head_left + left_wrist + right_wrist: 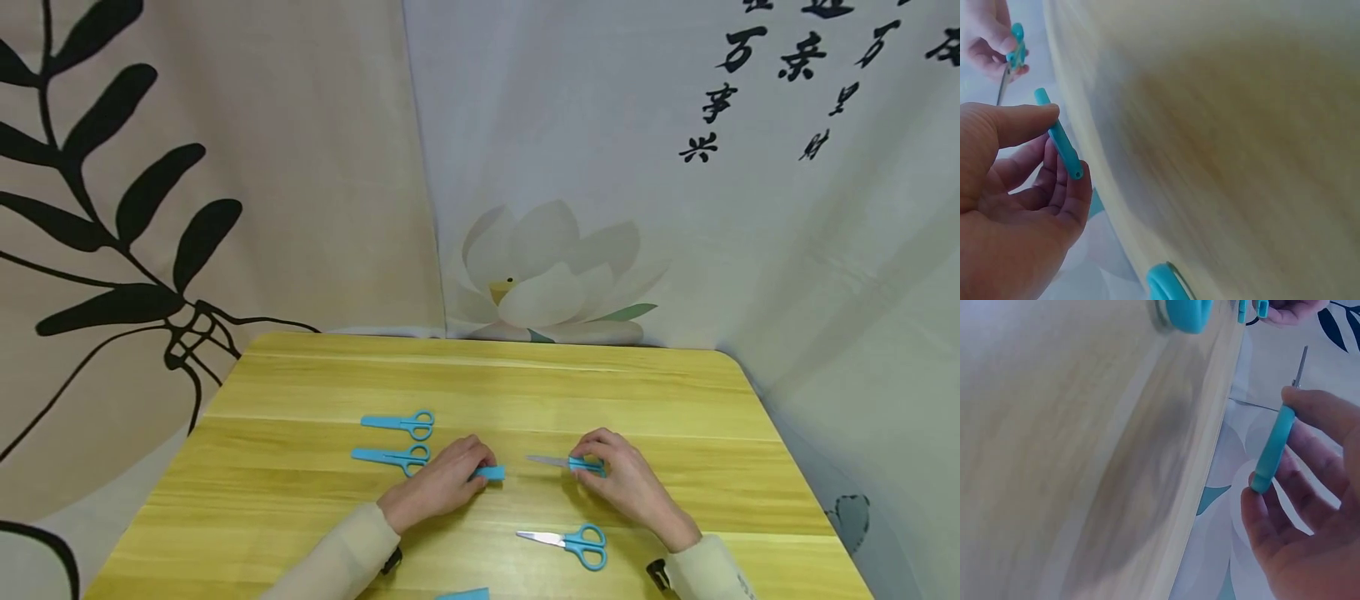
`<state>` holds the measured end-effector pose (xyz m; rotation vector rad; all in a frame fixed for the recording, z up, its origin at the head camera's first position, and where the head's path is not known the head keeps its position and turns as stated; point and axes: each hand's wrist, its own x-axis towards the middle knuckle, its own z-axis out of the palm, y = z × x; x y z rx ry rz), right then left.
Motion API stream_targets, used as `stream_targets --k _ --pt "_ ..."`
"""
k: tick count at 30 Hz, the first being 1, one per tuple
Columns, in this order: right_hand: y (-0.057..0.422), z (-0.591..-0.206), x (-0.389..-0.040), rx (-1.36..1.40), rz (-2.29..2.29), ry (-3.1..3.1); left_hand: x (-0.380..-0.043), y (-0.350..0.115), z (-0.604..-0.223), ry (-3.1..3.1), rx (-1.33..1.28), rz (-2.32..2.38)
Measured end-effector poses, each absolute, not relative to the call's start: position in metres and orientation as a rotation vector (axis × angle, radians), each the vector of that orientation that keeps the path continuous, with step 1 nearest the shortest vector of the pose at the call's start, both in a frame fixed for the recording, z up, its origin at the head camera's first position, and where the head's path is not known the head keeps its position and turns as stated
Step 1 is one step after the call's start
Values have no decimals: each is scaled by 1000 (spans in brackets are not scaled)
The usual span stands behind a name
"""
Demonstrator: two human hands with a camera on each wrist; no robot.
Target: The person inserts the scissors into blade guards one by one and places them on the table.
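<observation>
In the head view my left hand (444, 482) pinches a blue blade cover (492, 473) over the middle of the table. The left wrist view shows that cover (1067, 149) between thumb and fingers. My right hand (624, 477) grips a pair of blue-handled scissors (552, 460) by the handles, its bare blades pointing left toward the cover. A gap separates the blade tip from the cover. In the right wrist view the scissors' handle (1274, 449) lies between thumb and fingertips. Another pair of uncovered scissors (581, 543) lies nearer the front, below the right hand.
Two pairs of covered blue scissors, the farther scissors (393, 422) and the nearer scissors (386, 456), lie left of the left hand. A blue piece (467, 595) shows at the bottom edge of the head view. Printed curtains (337, 167) hang behind the wooden table (300, 375).
</observation>
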<state>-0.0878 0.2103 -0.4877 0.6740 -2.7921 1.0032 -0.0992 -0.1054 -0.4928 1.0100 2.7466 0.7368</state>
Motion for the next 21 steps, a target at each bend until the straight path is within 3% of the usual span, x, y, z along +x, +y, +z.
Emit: stream_targets --k 21 --pt "202 -488 -80 694 1014 -2721 -90 -107 -483 2819 1009 846"
